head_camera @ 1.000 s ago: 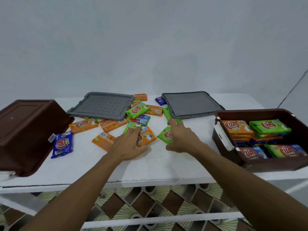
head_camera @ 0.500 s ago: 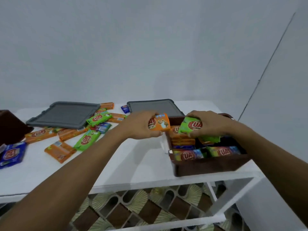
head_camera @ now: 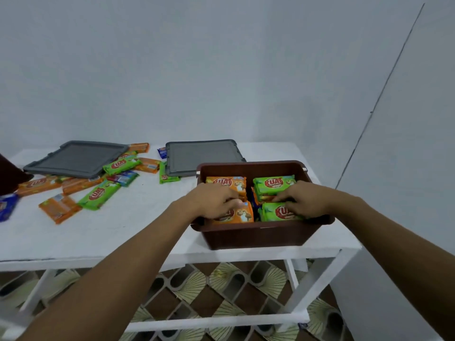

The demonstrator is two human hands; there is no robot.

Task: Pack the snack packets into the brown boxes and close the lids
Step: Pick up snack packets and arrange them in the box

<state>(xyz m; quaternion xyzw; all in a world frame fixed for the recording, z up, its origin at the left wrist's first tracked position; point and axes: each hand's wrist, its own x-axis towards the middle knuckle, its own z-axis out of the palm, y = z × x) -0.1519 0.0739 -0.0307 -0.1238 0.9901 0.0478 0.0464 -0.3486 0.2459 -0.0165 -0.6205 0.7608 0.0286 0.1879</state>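
An open brown box (head_camera: 258, 233) stands at the right end of the white table (head_camera: 118, 232), filled with snack packets. My left hand (head_camera: 214, 200) is inside it, fingers gripping an orange packet (head_camera: 243, 214) at the front left. My right hand (head_camera: 304, 198) holds a green packet (head_camera: 272, 213) down at the front right. Behind them lie another orange packet (head_camera: 225, 182) and another green packet (head_camera: 273, 184). Several loose packets lie on the table to the left, among them a green one (head_camera: 98, 194) and an orange one (head_camera: 59, 208).
Two grey lids (head_camera: 76, 158) (head_camera: 202, 153) lie flat at the back of the table. A second brown box (head_camera: 9, 178) shows at the left edge, with a blue packet (head_camera: 6, 206) below it. A wall (head_camera: 406, 168) stands close on the right.
Both hands picked packets off the table, carried them right and lowered them into the brown box. The view swung right, so the second box is nearly out of frame.
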